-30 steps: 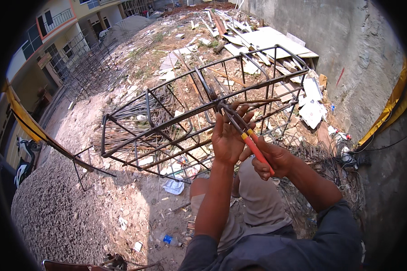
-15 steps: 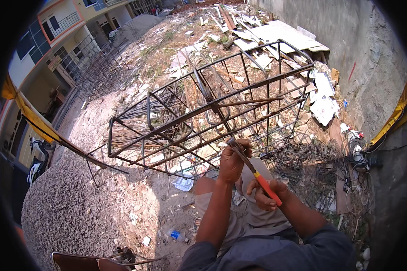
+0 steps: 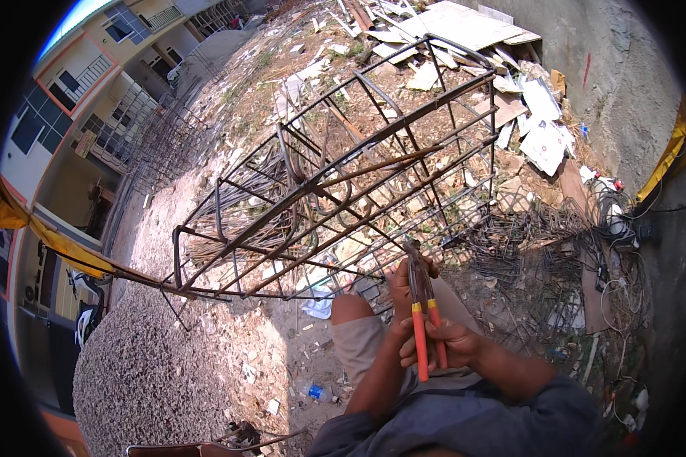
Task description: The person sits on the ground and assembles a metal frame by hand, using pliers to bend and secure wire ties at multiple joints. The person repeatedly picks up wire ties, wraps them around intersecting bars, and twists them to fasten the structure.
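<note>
A long pair of pincers with red and yellow grips stands in front of my lap, jaws pointing away from me. My right hand is closed around the grips, which are slightly apart. Just behind the jaws, my left hand has its fingers curled; the pincers partly cover it and what it holds cannot be made out. Beyond both hands lies a cage of rusty steel rebar with square stirrups, its near bars close to the pincer jaws.
A gravel heap rises at the left. Bent rebar stirrups lie in a pile to the right, near loose cables. White broken boards lean by the grey wall. A blue-labelled bottle sits on the ground.
The pincers have turned more upright, and both grips now show side by side. My right hand has moved lower around them. The whole view has shifted and tilted slightly.
</note>
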The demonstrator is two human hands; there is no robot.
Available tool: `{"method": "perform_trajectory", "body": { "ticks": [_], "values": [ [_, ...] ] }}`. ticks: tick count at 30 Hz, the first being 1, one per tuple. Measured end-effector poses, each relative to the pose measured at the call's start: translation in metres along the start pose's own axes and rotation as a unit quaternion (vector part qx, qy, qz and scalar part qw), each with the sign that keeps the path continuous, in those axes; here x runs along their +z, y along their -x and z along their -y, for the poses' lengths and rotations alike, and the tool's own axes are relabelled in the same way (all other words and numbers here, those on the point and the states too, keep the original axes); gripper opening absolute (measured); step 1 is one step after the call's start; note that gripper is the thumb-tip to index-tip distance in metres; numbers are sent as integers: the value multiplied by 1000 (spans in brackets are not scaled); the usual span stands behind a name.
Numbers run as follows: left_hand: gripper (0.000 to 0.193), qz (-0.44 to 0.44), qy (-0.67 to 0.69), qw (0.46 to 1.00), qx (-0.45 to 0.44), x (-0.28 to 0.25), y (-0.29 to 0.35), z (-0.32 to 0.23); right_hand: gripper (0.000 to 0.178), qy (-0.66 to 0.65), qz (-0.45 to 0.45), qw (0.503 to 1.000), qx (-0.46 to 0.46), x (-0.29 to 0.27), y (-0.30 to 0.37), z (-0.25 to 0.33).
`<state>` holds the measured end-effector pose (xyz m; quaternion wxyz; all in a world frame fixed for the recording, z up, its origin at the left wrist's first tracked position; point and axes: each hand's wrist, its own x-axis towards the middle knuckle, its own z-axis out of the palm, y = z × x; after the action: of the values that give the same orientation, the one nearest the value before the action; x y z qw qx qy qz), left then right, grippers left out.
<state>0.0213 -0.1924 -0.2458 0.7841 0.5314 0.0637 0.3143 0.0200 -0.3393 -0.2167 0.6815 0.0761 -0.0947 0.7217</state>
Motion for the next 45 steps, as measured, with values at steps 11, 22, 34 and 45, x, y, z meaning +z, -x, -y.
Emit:
{"method": "perform_trajectory", "body": {
  "ticks": [11,22,34,45],
  "values": [
    [19,-15,-161,984,-79,26,16,21,58,129,-97,986,-31,-1,21,8],
    [17,13,-209,968,-137,40,10,9,66,188,-153,969,-45,11,38,27],
    [18,142,-464,868,108,10,-11,15,68,144,-86,984,-51,25,48,26],
    [30,157,-51,968,-187,12,2,-7,63,223,-146,964,-2,21,55,19]
  ]
}}
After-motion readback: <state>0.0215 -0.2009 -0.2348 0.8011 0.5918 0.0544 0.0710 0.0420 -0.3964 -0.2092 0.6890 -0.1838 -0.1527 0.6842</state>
